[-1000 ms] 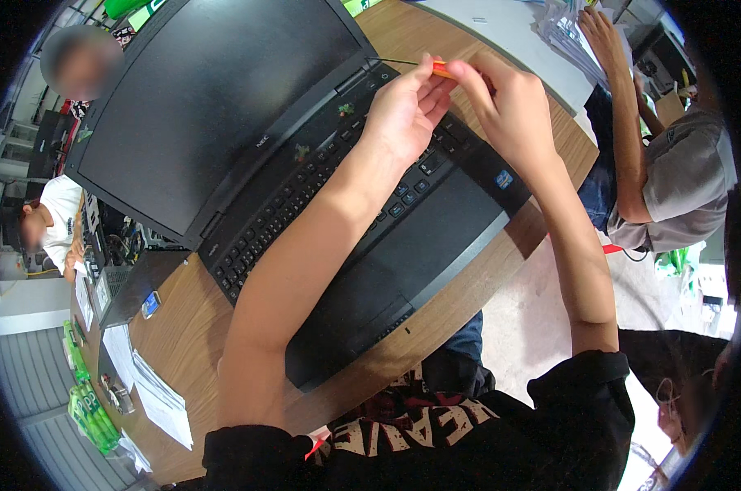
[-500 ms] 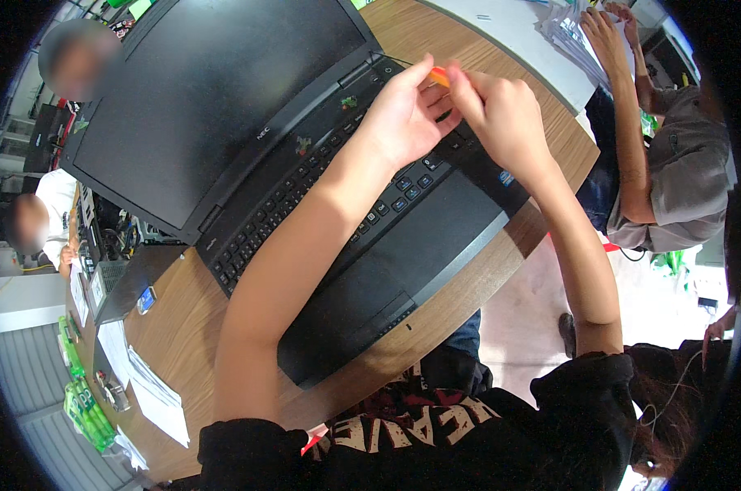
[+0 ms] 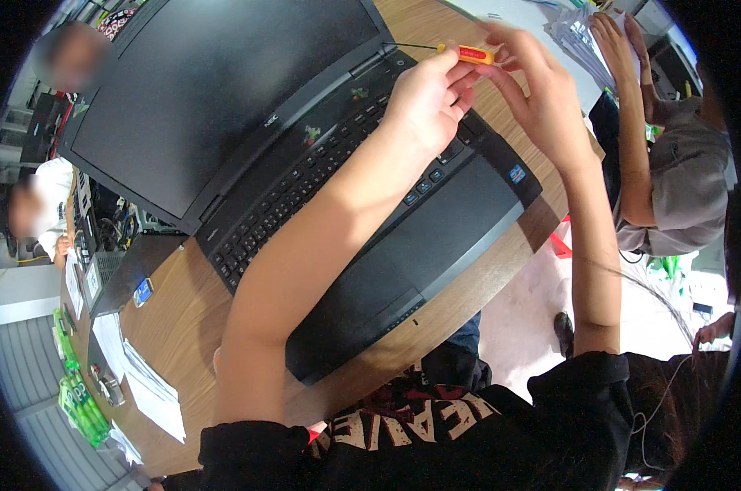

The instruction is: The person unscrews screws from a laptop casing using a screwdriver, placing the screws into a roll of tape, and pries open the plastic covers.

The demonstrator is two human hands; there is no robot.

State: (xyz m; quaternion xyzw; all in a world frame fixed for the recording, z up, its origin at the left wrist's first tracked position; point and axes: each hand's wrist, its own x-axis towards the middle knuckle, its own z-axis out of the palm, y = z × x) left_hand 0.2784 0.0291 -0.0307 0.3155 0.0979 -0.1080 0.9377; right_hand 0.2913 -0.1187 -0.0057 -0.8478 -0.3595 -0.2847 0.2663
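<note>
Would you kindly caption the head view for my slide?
Left hand holds an orange-handled screwdriver pointed at an open black laptop, right hand alongside.

The floor (image 3: 518, 319) glares nearly white, while the curved rim darkens.

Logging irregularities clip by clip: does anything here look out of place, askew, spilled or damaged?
Nothing looks spilled or visibly damaged. The open black laptop sits slantwise across the view, and the white papers at left lie loosely fanned on the wooden table; both look slightly untidy, nothing worse.
</note>
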